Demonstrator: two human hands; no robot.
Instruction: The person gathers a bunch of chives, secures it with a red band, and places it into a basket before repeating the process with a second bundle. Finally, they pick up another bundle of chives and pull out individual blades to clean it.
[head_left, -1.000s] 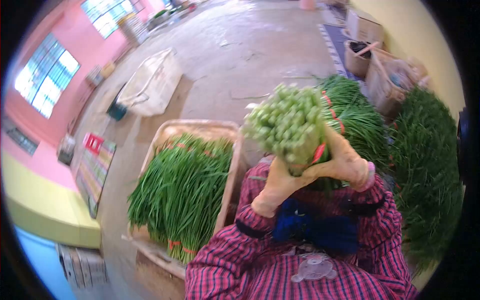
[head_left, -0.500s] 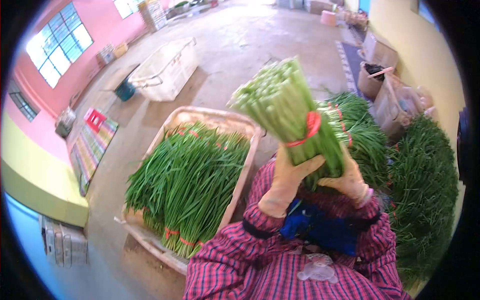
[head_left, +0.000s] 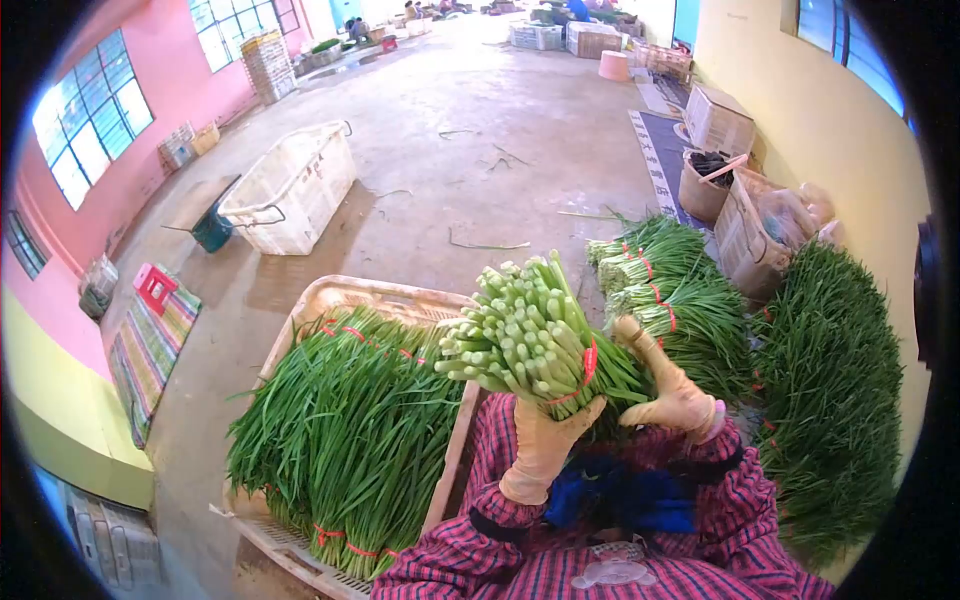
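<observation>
A bundle of garlic chives (head_left: 525, 335), tied with a red band (head_left: 588, 372), is held up before my chest with its pale cut ends facing forward and left. My gloved left hand (head_left: 545, 445) supports it from below, closed around the underside near the band. On the leafy side, my gloved right hand (head_left: 675, 390) is spread wide, thumb and fingers apart beside the leaves. Left of me, a shallow plastic crate (head_left: 330, 285) holds more banded chives (head_left: 345, 430), their leaves lying across it.
Banded bundles (head_left: 670, 290) lie on the floor ahead to the right, beside a long heap of loose greens (head_left: 830, 400). Further off stand a white tub (head_left: 295, 190), a bucket (head_left: 705, 185), cartons (head_left: 720, 120) and a red stool (head_left: 155, 288). People sit at the far end.
The bundle has come down and tipped so its cut ends face forward. My right hand has loosened and spread its fingers; my left still holds. The view has tilted up.
</observation>
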